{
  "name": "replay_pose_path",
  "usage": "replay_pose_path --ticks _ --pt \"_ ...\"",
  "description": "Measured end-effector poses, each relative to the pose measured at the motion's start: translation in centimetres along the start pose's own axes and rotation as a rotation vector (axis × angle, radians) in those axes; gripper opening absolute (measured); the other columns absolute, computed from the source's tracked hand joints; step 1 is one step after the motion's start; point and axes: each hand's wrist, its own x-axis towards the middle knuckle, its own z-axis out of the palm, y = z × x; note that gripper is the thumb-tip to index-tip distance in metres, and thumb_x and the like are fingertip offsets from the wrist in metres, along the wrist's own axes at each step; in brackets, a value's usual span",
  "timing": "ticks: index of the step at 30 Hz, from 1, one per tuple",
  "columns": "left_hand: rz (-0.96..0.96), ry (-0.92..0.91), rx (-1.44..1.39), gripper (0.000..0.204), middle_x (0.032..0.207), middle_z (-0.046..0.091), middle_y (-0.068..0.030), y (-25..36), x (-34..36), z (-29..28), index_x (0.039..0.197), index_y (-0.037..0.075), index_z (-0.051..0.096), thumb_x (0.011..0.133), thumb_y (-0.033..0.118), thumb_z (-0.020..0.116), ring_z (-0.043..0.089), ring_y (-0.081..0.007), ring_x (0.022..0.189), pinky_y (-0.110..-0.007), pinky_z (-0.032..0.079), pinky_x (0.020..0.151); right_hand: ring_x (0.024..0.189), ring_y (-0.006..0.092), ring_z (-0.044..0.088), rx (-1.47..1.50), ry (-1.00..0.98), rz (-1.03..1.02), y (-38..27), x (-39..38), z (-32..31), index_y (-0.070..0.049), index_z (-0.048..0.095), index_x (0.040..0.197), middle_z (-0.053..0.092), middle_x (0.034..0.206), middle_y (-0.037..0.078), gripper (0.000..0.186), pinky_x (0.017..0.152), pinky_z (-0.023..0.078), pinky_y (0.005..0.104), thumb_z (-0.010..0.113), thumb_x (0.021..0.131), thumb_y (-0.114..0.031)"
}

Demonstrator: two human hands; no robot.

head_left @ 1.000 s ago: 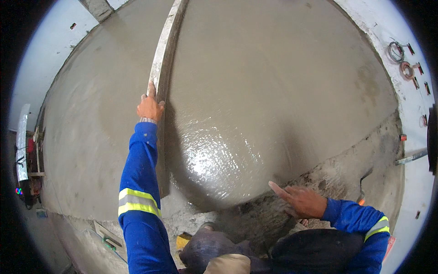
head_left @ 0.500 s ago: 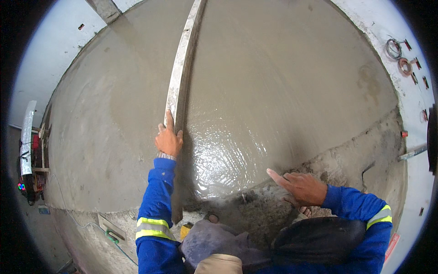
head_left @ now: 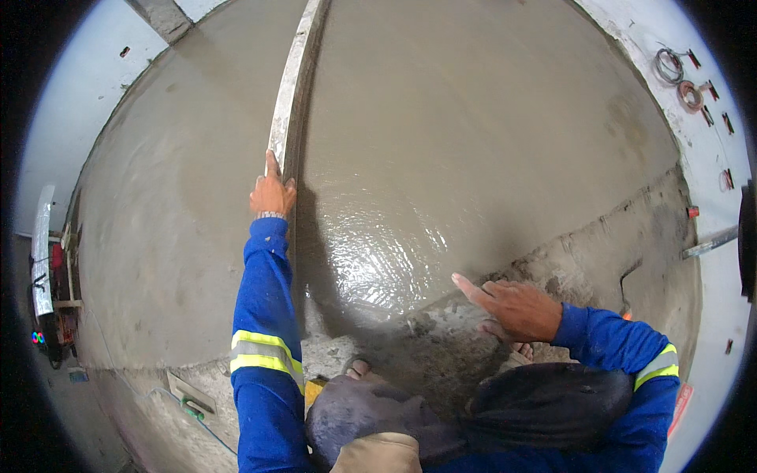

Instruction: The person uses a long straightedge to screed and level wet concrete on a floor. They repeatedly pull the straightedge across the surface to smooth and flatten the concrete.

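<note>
A long pale straightedge [head_left: 289, 91] runs away from me across wet grey screed [head_left: 441, 118]. My left hand [head_left: 272, 191] is on it, index finger along the top and the other fingers over its sides. The bar's near part is hidden by my blue sleeve. My right hand [head_left: 509, 309] is held low near the screed's rough near edge, index finger stretched out, the others partly bent, with nothing visible in it; I cannot tell whether it touches the surface. Light glints on the wet patch between my hands.
My knees and feet are on rough floor below. A trowel [head_left: 192, 402] with a green handle lies at lower left, a bent tool [head_left: 627, 284] at right. Cable coils [head_left: 669, 68] hang on the white right wall [head_left: 714, 315]. Boards and a silvery strip [head_left: 42, 244] stand at far left.
The straightedge and my left hand shifted right, then back left and away from me over the last second. My right hand has risen slightly in view, fingers in much the same pose.
</note>
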Motion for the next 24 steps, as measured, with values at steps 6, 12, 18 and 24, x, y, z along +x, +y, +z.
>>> replay_pose_path --ticks 6,12,18,24 --pt "0.065 -0.038 -0.008 0.093 0.112 0.060 -0.0286 6.0 -4.2 0.9 0.153 0.016 0.011 0.081 0.035 0.066 0.065 -0.0438 0.094 -0.053 0.052 0.081 0.083 0.0352 0.064 0.003 0.047 -0.014 0.3 -0.3 0.8 -0.008 0.009 0.152 0.061 0.097 0.019 0.088 0.071 0.054 0.0426 0.064 0.085 -0.024" --pt "0.108 -0.032 -0.135 0.089 0.111 0.057 -0.0315 9.1 -10.5 1.2 0.153 0.014 0.013 0.082 0.031 0.064 0.063 -0.0451 0.093 -0.053 0.051 0.082 0.084 0.0353 0.063 -0.015 0.021 -0.001 0.5 -0.3 1.4 -0.009 0.010 0.152 0.061 0.097 0.018 0.087 0.072 0.054 0.0415 0.063 0.084 -0.017" --pt "0.143 0.039 -0.053 0.083 0.110 0.060 -0.0270 6.8 -2.9 2.3 0.151 0.014 0.020 0.083 0.031 0.063 0.061 -0.0432 0.101 -0.052 0.047 0.090 0.085 0.0340 0.062 0.067 0.106 0.015 0.7 -1.6 1.2 -0.010 0.011 0.152 0.059 0.095 0.017 0.089 0.072 0.052 0.0424 0.066 0.084 -0.021" --pt "0.160 0.021 -0.073 0.080 0.113 0.058 -0.0298 6.9 -1.9 2.4 0.150 0.012 0.024 0.083 0.031 0.063 0.060 -0.0447 0.103 -0.051 0.047 0.091 0.088 0.0352 0.060 0.074 0.049 0.116 1.0 -2.9 1.2 -0.011 0.010 0.153 0.058 0.097 0.017 0.097 0.075 0.051 0.0438 0.073 0.080 -0.023"
